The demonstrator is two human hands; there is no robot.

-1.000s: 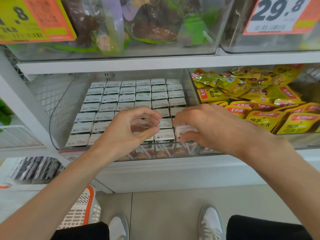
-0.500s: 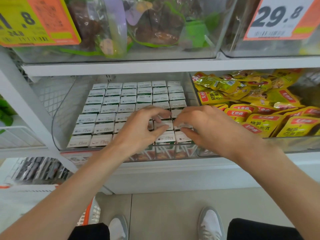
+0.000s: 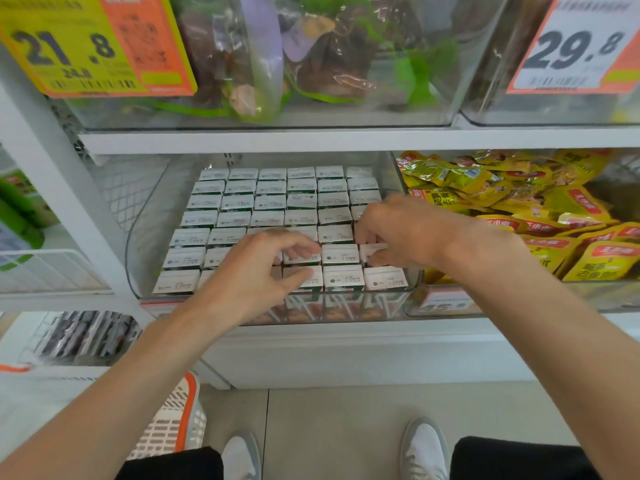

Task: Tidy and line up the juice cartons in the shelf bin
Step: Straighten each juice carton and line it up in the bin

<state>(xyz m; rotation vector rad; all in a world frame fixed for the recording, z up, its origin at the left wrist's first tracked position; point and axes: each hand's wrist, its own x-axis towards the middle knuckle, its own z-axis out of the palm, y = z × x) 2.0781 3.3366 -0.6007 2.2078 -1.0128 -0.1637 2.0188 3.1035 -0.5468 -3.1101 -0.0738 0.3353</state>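
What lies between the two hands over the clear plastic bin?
Head view: white-topped cardboard juice cartons lie between the left hand and right hand.

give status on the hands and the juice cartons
Left hand and right hand each pinching juice cartons near the bin front. Back rows lined up. Nothing blocking.

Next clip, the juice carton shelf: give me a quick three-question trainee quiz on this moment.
1. True or false: yellow snack packets fill the bin to the right of the juice cartons.
2. The upper-right price tag reads: A 21.8, B 29.8, C 45.8.
3. Which column of cartons is the right hand working on?

Key: 1 true; 2 B; 3 the rightmost column.
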